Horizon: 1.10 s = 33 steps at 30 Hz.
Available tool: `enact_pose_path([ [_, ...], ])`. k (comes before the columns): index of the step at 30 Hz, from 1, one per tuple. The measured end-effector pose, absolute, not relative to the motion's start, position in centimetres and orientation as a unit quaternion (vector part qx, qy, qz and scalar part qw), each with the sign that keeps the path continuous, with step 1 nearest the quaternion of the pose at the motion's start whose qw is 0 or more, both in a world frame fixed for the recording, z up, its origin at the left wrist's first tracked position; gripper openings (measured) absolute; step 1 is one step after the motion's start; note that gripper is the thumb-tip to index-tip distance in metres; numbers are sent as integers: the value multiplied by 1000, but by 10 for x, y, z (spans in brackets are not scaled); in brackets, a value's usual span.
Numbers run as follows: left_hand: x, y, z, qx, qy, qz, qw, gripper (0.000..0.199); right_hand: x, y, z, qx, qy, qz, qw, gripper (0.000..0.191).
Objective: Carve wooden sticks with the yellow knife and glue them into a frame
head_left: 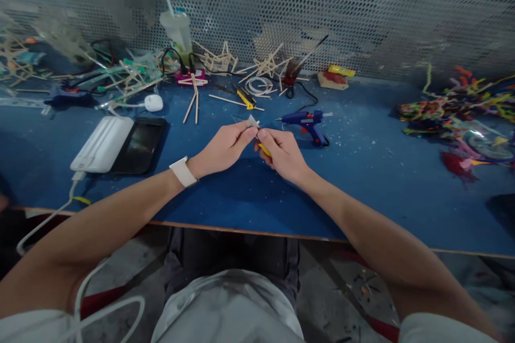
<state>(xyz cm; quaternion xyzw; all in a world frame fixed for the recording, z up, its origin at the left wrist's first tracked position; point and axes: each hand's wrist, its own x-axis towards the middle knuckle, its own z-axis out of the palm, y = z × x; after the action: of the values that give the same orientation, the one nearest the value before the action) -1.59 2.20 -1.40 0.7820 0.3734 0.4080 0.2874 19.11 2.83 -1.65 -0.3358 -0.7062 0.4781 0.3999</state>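
Observation:
Over the middle of the blue table, my two hands meet at the fingertips. My left hand (pixel 228 144) is closed, pinching a small white pointed piece (pixel 251 121) between thumb and fingers. My right hand (pixel 284 154) is wrapped round a small yellow-handled tool (pixel 264 150); its thin dark tip meets the white piece, and its exact kind is hidden by the fingers. Just right of the hands lies a blue glue gun (pixel 303 121), nozzle pointing left. Beyond the hands is a yellow and black utility knife (pixel 245 97).
A white power bank (pixel 102 144) and a black phone (pixel 139 146) lie at left. Wooden sticks (pixel 195 99), a coil of clear tubing (pixel 258 86), a pink power socket (pixel 189 77) and a drink cup (pixel 177 32) stand along the mesh wall. Colourful tangled strands (pixel 454 102) lie at right.

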Motion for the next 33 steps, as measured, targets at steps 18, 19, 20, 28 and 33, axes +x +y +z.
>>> enact_pose_path([
  [18,-18,29,-18,795,414,388,216,61,189,30,-21,-368,-713,441,402,73],
  [19,-18,29,-18,795,416,388,208,62,189,30,-21,-368,-713,440,404,73],
  [20,-18,29,-18,796,418,390,200,62,188,29,-21,-367,-713,438,407,73],
  [28,-17,26,-17,793,425,403,168,60,186,27,-23,-367,-726,403,419,73],
  [33,-15,27,-21,793,424,420,121,71,185,27,-24,-371,-729,390,422,75],
])
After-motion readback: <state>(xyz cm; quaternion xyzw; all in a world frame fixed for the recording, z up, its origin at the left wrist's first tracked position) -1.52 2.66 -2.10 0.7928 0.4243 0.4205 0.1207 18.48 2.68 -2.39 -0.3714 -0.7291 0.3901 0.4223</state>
